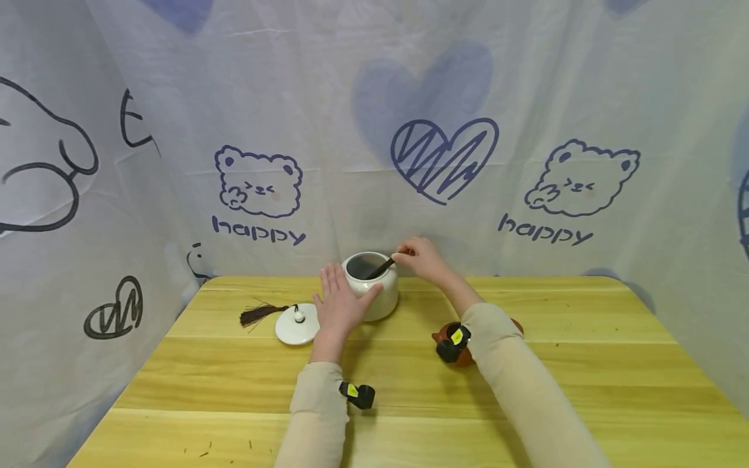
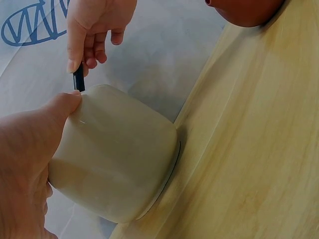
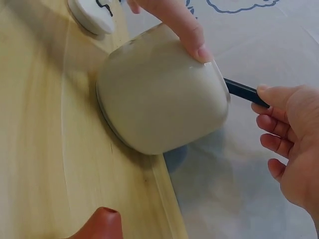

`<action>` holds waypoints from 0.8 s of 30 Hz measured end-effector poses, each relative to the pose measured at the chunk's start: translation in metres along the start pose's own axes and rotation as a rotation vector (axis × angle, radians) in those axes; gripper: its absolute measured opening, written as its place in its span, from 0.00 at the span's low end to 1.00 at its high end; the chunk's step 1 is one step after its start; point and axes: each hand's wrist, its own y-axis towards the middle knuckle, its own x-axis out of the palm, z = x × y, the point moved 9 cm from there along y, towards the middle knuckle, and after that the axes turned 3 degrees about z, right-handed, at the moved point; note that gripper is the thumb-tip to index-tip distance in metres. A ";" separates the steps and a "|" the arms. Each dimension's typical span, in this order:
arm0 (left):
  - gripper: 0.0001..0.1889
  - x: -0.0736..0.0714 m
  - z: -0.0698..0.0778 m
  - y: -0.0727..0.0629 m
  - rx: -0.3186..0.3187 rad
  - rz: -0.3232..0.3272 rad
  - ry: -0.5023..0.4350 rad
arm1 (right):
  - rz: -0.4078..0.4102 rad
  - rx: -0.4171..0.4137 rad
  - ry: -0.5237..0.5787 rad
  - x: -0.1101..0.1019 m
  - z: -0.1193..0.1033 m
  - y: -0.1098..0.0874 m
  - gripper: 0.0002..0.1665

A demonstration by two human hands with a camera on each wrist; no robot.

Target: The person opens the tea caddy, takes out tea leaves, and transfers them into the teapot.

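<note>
A white lidless jar (image 1: 383, 304) stands upright near the table's back edge. My left hand (image 1: 344, 304) steadies it from the left, its thumb (image 2: 67, 103) at the rim and the other fingers round the far side. My right hand (image 1: 426, 261), right of the mouth, pinches a slim black handle (image 3: 243, 91) between thumb and fingers. That tool (image 1: 381, 268) slants down into the jar; its lower end is hidden inside. The round white lid (image 1: 297, 327), with a knob and a dark tassel (image 1: 257, 315), lies beside my left hand.
A reddish-brown teapot (image 1: 464, 359) stands under my right forearm, partly covered by the wrist camera. Small dark bits (image 1: 205, 454) are scattered at the table's front left and right. A printed cloth (image 1: 351, 195) hangs right behind the table.
</note>
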 end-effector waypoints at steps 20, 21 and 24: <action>0.58 0.000 0.000 0.001 -0.008 0.003 0.020 | 0.024 0.168 0.194 -0.007 0.023 -0.009 0.14; 0.58 0.000 0.000 0.001 -0.009 0.004 0.022 | 0.028 0.168 0.193 -0.007 0.023 -0.009 0.14; 0.58 0.000 0.000 0.001 -0.010 0.007 0.023 | 0.037 0.178 0.193 -0.010 0.024 -0.010 0.14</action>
